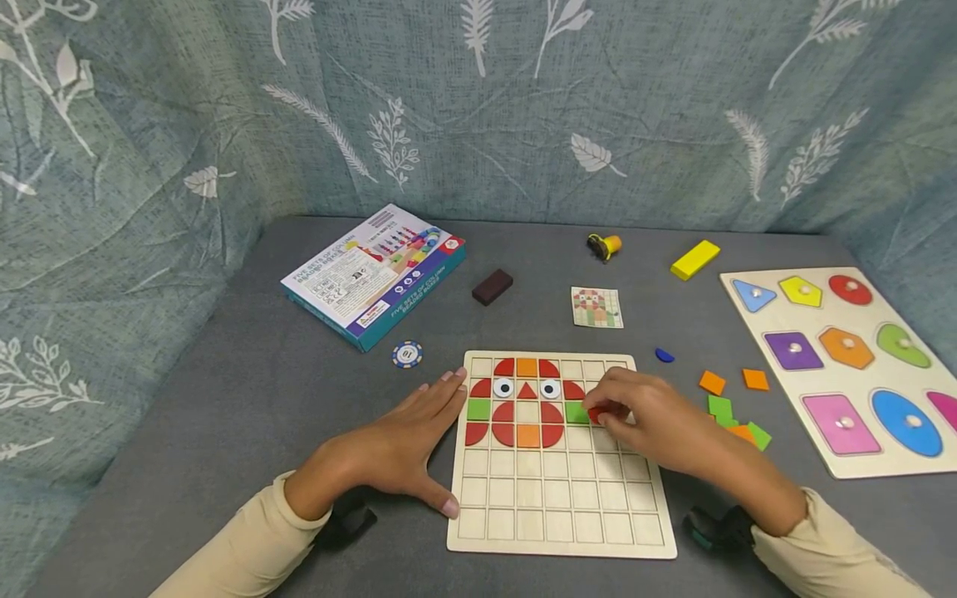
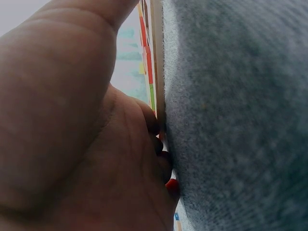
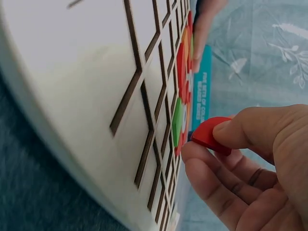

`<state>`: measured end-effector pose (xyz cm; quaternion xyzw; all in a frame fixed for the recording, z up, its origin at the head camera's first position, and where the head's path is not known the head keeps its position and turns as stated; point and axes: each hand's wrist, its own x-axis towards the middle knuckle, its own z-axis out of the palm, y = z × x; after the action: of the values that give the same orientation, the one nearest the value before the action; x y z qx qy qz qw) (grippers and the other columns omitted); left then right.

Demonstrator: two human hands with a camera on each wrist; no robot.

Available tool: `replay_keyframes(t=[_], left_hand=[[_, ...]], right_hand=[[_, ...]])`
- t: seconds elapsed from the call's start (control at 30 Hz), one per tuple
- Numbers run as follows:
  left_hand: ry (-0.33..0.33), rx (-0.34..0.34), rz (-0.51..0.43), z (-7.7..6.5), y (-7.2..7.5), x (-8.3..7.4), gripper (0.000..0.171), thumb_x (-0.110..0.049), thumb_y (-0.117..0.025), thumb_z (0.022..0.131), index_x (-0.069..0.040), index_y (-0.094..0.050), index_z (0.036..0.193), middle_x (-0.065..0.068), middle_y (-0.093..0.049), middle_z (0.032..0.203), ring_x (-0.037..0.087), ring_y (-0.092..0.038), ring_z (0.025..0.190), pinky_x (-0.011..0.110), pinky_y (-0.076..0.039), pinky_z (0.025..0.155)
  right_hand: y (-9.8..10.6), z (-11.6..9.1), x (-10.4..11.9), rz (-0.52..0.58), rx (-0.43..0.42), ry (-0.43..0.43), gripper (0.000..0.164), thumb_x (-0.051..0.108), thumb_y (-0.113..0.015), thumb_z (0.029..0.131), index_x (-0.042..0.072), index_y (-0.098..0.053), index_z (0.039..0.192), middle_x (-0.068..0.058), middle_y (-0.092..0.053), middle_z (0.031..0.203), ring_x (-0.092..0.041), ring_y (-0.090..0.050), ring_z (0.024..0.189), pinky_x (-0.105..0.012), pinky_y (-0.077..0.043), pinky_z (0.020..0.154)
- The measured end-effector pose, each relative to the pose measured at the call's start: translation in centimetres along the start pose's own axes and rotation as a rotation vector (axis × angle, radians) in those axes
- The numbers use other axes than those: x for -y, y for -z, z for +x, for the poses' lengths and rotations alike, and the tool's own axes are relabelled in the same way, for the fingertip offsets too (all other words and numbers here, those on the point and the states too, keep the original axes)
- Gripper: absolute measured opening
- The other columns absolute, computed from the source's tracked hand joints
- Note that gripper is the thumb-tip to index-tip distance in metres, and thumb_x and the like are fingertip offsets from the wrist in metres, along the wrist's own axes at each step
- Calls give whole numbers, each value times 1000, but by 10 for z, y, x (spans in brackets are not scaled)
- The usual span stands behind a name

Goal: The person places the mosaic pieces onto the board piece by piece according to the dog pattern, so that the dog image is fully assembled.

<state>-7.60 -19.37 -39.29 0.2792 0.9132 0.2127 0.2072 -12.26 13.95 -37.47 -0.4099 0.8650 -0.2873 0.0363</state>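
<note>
A wooden grid board [image 1: 553, 498] lies on the table, its upper rows partly filled with red, orange and green tiles and two eye tiles. My right hand [image 1: 650, 415] is over the board's right side, beside a green tile [image 1: 576, 413]. Between thumb and fingers it pinches a red quarter-circle tile [image 3: 211, 134], held just off the grid in the right wrist view. My left hand [image 1: 404, 440] rests at the board's left edge with fingers spread, thumb and fingertips touching the rim.
Loose orange and green tiles [image 1: 720, 407] lie right of the board, near a knob puzzle board [image 1: 792, 399]. Behind are a pattern card [image 1: 596, 307], dark brown block [image 1: 492, 286], yellow block [image 1: 695, 259], small yellow-and-black toy [image 1: 604, 247], and boxed game [image 1: 374, 274]. A poker chip [image 1: 407, 355] lies left.
</note>
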Motion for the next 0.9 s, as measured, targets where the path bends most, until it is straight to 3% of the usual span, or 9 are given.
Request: replay_keyframes(t=[0.33, 0.63, 0.9], left_hand=[[9, 5, 15, 0, 1, 0, 135, -69, -79, 63, -3, -7, 156, 9, 6, 162, 24, 5, 147, 47, -2, 117], [7, 4, 15, 0, 0, 0, 135, -70, -78, 62, -3, -7, 156, 9, 5, 162, 24, 4, 147, 47, -3, 117], [20, 9, 22, 0, 0, 0, 136, -70, -78, 62, -5, -5, 156, 8, 7, 162, 23, 6, 147, 45, -2, 117]], right_hand=[[-5, 4, 6, 38, 55, 23, 20, -4, -68, 87, 10, -71, 101, 7, -64, 94, -8, -56, 81, -25, -52, 69], [-10, 6, 8, 131, 155, -52, 20, -3, -70, 86, 12, -71, 100, 6, -64, 90, -8, -55, 78, -25, -51, 69], [-12, 9, 2, 90, 138, -20, 20, -2, -69, 86, 12, -74, 100, 9, -62, 92, -9, -53, 79, -26, -49, 68]])
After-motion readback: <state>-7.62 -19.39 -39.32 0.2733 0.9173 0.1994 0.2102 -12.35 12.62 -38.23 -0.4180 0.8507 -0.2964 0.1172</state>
